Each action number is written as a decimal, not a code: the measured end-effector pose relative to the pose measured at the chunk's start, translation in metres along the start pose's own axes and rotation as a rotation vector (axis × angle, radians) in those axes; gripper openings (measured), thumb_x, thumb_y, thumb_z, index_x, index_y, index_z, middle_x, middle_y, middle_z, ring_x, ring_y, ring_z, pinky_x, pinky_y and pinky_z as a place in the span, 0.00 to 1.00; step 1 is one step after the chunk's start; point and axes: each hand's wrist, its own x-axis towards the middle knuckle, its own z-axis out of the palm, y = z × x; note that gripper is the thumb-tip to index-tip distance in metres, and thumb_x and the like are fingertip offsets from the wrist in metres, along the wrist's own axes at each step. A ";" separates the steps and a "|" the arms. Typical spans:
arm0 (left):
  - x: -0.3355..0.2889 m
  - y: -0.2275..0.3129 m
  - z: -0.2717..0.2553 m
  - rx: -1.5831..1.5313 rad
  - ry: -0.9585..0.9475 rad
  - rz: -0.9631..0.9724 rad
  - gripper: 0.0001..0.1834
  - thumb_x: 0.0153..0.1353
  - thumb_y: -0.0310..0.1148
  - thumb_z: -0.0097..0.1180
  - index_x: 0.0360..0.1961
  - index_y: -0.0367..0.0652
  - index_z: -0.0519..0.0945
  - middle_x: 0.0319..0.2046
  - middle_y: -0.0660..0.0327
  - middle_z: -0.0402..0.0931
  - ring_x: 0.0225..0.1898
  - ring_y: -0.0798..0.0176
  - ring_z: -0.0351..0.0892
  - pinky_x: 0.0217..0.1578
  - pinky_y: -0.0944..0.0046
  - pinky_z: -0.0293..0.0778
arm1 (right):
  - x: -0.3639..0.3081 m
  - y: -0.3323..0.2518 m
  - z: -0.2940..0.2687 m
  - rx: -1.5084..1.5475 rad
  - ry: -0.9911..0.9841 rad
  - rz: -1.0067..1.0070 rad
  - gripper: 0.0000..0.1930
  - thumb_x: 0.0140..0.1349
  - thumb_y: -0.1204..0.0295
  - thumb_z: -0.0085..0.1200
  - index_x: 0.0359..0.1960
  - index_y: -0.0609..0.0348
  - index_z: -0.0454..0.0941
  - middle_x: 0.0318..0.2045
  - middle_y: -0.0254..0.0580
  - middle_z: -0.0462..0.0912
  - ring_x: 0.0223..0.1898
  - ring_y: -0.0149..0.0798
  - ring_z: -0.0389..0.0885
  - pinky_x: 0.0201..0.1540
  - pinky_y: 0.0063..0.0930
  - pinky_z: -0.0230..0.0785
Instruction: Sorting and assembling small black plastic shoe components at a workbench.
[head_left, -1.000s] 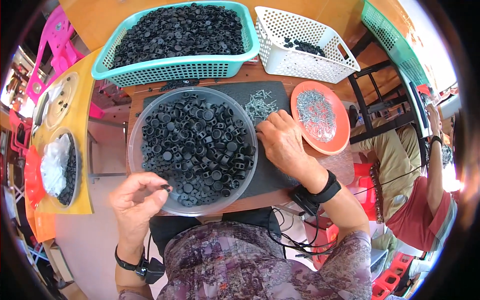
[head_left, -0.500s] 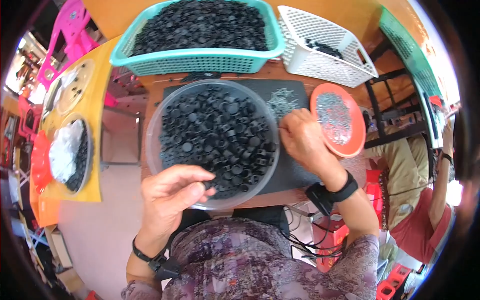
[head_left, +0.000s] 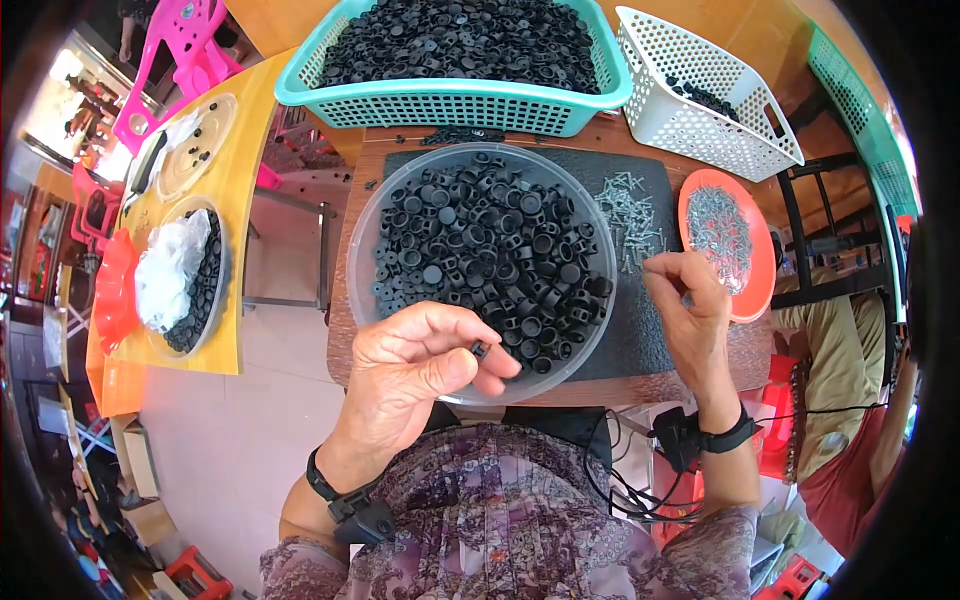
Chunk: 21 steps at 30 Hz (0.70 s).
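Note:
My left hand (head_left: 425, 365) pinches a small black plastic cap (head_left: 480, 350) over the near rim of a clear round bowl (head_left: 362, 230) filled with many such caps. My right hand (head_left: 690, 305) hovers at the right edge of a black mat (head_left: 640, 330), fingers pinched together near a loose pile of small metal screws (head_left: 625, 210); whether it holds a screw is too small to see. An orange plate (head_left: 750, 295) with more screws lies just right of that hand.
A teal basket (head_left: 450, 105) heaped with black caps and a white basket (head_left: 700, 110) stand at the back. A yellow table (head_left: 235, 190) at left carries round trays with caps and white material. Another person (head_left: 850, 420) sits at right.
My left hand rose from the bowl's near rim with a cap pinched in its fingers. My right hand drew back from the screw pile toward the mat's right edge.

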 end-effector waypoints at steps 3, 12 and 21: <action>0.000 -0.005 -0.003 0.080 0.005 0.099 0.16 0.54 0.34 0.64 0.37 0.33 0.77 0.31 0.52 0.78 0.31 0.60 0.78 0.33 0.65 0.75 | -0.005 -0.010 -0.005 0.144 0.009 0.009 0.07 0.50 0.84 0.58 0.32 0.63 0.78 0.26 0.35 0.76 0.29 0.28 0.72 0.32 0.22 0.65; -0.003 -0.006 0.004 0.021 0.046 0.032 0.14 0.54 0.30 0.64 0.38 0.34 0.76 0.30 0.56 0.77 0.31 0.64 0.77 0.35 0.67 0.73 | -0.028 -0.068 0.023 0.680 -0.102 0.079 0.09 0.52 0.86 0.58 0.35 0.65 0.78 0.32 0.39 0.78 0.31 0.27 0.75 0.34 0.18 0.67; -0.011 -0.013 0.003 -0.033 0.043 0.118 0.14 0.53 0.18 0.61 0.42 0.32 0.77 0.38 0.56 0.78 0.40 0.66 0.79 0.42 0.68 0.77 | -0.034 -0.085 0.054 0.775 -0.082 -0.037 0.10 0.51 0.86 0.59 0.35 0.64 0.78 0.32 0.41 0.79 0.29 0.29 0.75 0.29 0.20 0.69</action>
